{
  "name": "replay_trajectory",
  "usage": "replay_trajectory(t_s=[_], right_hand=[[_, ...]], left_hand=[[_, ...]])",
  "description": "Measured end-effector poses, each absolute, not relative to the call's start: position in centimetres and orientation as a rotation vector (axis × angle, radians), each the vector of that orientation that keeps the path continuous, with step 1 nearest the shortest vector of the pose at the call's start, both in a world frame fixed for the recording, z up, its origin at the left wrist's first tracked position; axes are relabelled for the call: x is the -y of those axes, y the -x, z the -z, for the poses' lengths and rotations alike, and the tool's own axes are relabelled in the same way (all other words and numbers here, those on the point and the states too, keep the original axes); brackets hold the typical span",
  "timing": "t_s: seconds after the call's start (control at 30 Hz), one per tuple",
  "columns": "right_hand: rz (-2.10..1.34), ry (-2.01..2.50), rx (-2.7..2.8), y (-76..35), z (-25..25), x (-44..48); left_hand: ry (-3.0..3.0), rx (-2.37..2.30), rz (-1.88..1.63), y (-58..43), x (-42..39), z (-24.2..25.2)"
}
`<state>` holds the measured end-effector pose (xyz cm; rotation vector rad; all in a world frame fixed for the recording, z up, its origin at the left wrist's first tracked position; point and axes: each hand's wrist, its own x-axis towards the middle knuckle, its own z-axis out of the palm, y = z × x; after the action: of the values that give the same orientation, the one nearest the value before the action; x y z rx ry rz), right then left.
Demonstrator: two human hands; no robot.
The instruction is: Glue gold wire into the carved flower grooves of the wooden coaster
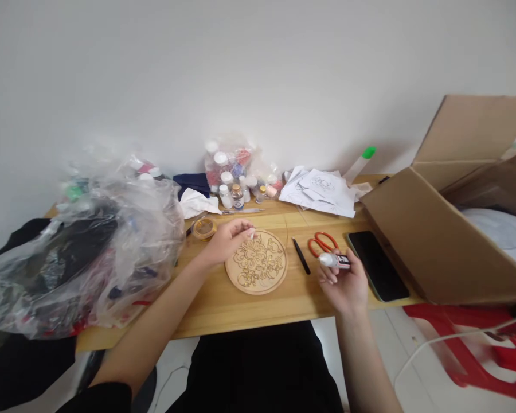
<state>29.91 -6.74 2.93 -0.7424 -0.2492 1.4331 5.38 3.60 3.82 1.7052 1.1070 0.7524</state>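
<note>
While our right hand [346, 287] has its fingers closed around a small white plastic bottle with a black label [335, 261], nozzle to the left, our left hand [230, 240] pinches a tiny white piece [252, 233] over the upper-left part of a round, pale wooden board with gold-lined flowers [258, 285]. We have the board flat on the brown wooden table [217, 315]; a slim black tool [301, 256] and orange-handled scissors [320, 243] lie to its right, and a clear round spool of gold strand [204, 228] sits near our left wrist.

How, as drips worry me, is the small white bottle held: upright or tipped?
Tipped: the bottle lies nearly sideways in the right hand, nozzle pointing left.
</note>
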Motion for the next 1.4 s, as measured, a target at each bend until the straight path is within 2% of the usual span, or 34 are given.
replay_trajectory(t_s=[0.23, 0.5, 1.4], right_hand=[[-1.671, 0.83, 0.324, -23.9, -6.3, -1.2], [-1.795, 0.893, 0.415, -21.3, -4.2, -3.2], [-1.748, 0.965, 0.343, -21.2, -3.9, -2.6]], left_hand=[[-1.067, -0.844, -1.004, -5.2, -1.8, -2.3], [-0.718, -0.711, -1.174, -4.7, -1.7, -3.8], [-1.065, -0.9, -1.282, -4.7, -1.4, -4.2]])
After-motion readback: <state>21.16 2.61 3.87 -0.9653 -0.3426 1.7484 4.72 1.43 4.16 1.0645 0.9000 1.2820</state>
